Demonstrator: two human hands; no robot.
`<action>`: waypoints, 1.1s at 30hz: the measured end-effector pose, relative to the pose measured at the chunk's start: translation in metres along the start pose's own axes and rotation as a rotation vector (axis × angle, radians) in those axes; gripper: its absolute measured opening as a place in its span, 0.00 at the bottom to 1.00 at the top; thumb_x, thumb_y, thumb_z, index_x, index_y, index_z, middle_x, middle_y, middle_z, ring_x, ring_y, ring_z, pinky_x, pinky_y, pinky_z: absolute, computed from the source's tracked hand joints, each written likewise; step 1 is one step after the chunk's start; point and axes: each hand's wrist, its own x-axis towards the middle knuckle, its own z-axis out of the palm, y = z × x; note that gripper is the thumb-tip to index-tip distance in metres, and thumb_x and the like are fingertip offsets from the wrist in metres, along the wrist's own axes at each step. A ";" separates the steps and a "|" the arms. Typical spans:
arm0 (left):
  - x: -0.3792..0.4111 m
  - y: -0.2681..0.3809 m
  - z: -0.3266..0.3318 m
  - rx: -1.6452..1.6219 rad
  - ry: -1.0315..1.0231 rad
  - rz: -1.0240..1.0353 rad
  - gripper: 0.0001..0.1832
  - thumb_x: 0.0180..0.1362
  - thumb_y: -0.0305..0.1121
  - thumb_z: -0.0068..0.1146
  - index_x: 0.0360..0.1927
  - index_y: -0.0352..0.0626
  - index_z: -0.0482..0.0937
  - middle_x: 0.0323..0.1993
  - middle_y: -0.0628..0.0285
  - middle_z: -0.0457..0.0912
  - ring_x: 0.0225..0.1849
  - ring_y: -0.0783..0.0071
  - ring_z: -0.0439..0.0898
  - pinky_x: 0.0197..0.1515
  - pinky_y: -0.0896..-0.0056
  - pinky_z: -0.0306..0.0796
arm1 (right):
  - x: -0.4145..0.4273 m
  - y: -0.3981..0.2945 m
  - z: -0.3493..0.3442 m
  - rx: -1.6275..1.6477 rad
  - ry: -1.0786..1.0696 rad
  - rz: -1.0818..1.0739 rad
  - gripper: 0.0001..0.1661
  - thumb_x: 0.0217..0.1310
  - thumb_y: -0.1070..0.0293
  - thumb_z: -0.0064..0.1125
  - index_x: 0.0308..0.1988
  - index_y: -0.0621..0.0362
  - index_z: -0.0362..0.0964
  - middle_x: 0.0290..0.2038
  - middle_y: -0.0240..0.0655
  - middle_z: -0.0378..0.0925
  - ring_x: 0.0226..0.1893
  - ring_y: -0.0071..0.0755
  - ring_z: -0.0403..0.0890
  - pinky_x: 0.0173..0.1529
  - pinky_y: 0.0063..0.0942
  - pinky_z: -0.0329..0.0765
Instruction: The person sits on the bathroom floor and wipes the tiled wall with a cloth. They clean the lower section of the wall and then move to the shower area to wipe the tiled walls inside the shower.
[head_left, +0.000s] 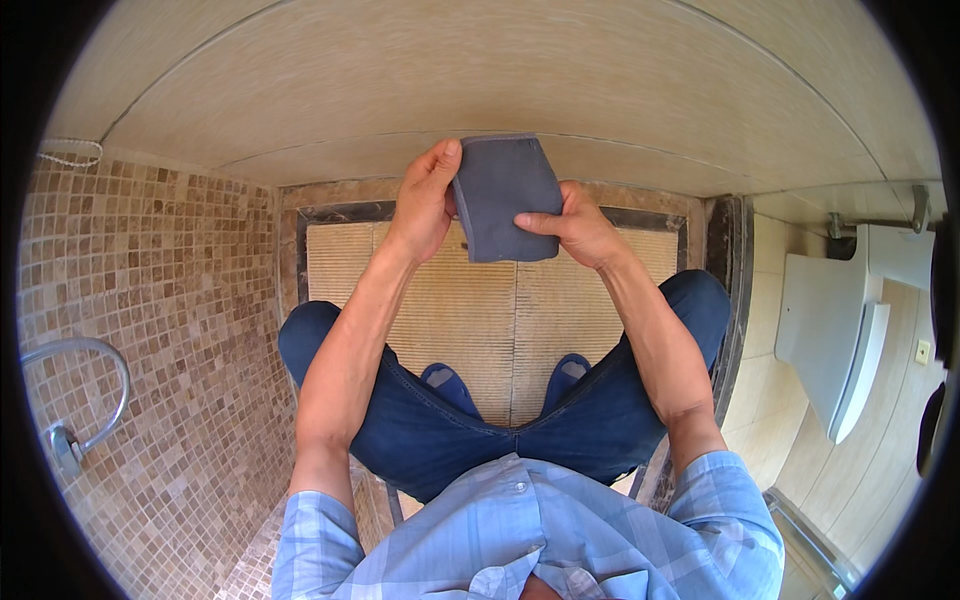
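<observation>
A folded dark grey cloth (504, 199) with a stitched lighter border is held up in front of me, between both hands. My left hand (429, 199) grips its left edge, thumb up near the top corner and the fingers partly hidden behind. On the right side, my right hand (583, 225) pinches the cloth's lower part, its thumb lying flat on the front face and the other fingers out of sight behind it. Below the cloth lies a ribbed beige tiled floor (465, 315) with a dark stone border.
A beige tiled wall (480, 90) rises close ahead. Brown mosaic tiles (165, 285) cover the left wall, where a metal shower hose (120, 375) curves out. To the right, a dark stone curb (735, 262) edges the floor, with a white sanitary fixture (825, 337) beyond.
</observation>
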 end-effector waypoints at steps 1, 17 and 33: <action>-0.004 0.007 0.007 -0.063 0.013 -0.033 0.23 0.73 0.53 0.48 0.45 0.42 0.79 0.35 0.67 0.82 0.33 0.81 0.79 0.32 0.74 0.74 | -0.001 -0.002 0.001 0.088 0.005 -0.024 0.18 0.59 0.72 0.70 0.49 0.67 0.79 0.44 0.39 0.85 0.43 0.29 0.84 0.52 0.29 0.80; -0.003 -0.011 -0.014 -0.070 -0.063 -0.382 0.14 0.70 0.32 0.57 0.48 0.29 0.78 0.46 0.55 0.83 0.46 0.70 0.84 0.50 0.66 0.80 | 0.007 0.002 -0.025 0.255 0.080 0.194 0.18 0.66 0.61 0.66 0.47 0.63 0.79 0.39 0.35 0.84 0.36 0.27 0.84 0.37 0.33 0.83; -0.005 0.003 -0.009 0.211 -0.117 -0.429 0.15 0.70 0.29 0.52 0.58 0.36 0.75 0.48 0.57 0.83 0.46 0.67 0.85 0.48 0.61 0.80 | 0.002 -0.003 -0.023 0.025 0.162 0.108 0.17 0.70 0.65 0.60 0.54 0.60 0.76 0.41 0.32 0.83 0.37 0.24 0.83 0.38 0.29 0.81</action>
